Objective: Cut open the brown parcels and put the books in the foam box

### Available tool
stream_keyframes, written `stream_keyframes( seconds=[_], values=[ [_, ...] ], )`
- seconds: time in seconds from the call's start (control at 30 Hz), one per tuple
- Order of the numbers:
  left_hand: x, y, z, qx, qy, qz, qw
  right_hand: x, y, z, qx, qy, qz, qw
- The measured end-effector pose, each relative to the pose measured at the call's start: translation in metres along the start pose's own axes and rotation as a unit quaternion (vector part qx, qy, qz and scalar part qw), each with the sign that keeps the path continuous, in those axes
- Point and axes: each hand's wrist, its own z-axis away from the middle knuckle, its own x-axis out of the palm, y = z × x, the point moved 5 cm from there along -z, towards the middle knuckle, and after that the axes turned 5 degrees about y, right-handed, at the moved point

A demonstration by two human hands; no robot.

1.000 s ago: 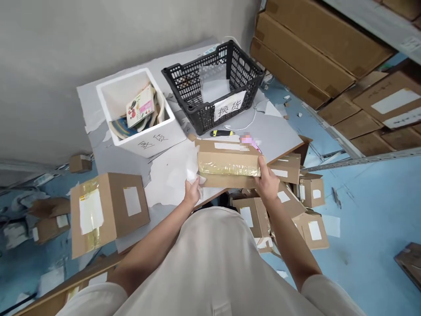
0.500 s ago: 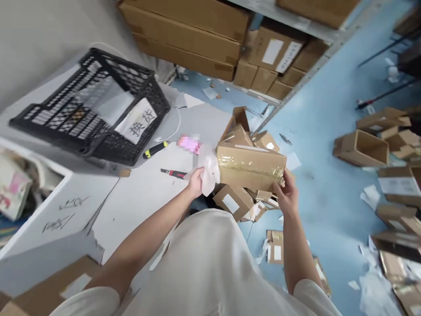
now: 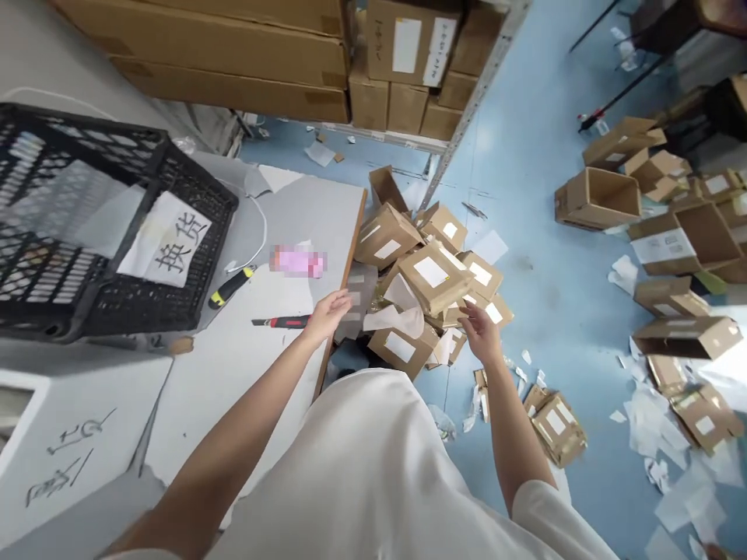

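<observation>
My left hand [image 3: 328,317] is over the right edge of the white table, its fingers stretched out and holding nothing I can see. Just past its fingertips is a translucent, blurred sheet [image 3: 362,289]. My right hand [image 3: 482,336] is open, fingers loosely curled, close to the lower right of a brown cardboard box [image 3: 435,274] with a white label. That box rests tilted on a heap of cardboard boxes beside the table. Crumpled white wrapping [image 3: 402,320] hangs at its near side. A red-and-black utility knife [image 3: 281,321] lies left of my left hand.
On the table [image 3: 233,404] are a yellow-and-black cutter [image 3: 232,286], a pixelated pink item [image 3: 299,261], a white cable [image 3: 264,225] and a black plastic crate [image 3: 198,175]. Shelving [image 3: 467,109] with boxes stands behind. Opened boxes [image 3: 607,194] and paper scraps litter the blue floor at right.
Both hands have let go: the cardboard box and the white wrapping have dropped from between them onto the heap. The view has shifted to the right.
</observation>
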Motion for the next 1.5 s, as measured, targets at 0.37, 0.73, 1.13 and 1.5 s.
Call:
stream_keyframes(
  seconds=[0.37,0.73,1.13,1.5],
  values=[
    [-0.174,-0.139,0.262,-0.108,0.512,0.088,0.848,0.205,-0.138,-0.082,-0.375,-0.308,0.260,0.835],
    [-0.091,-0.280,0.467,-0.146,0.781,0.445,0.413,0.460,-0.322,0.289,-0.622,-0.636,0.218,0.401],
    [-0.161,-0.290,0.468,-0.054,0.732,0.499,0.461,0.543,-0.313,0.509,-0.342,-0.787,0.013,0.514],
    [-0.213,-0.211,0.441,0.072,0.714,0.315,0.621,0.396,-0.299,0.272,-0.285,-0.622,-0.026,0.728]
  ],
)
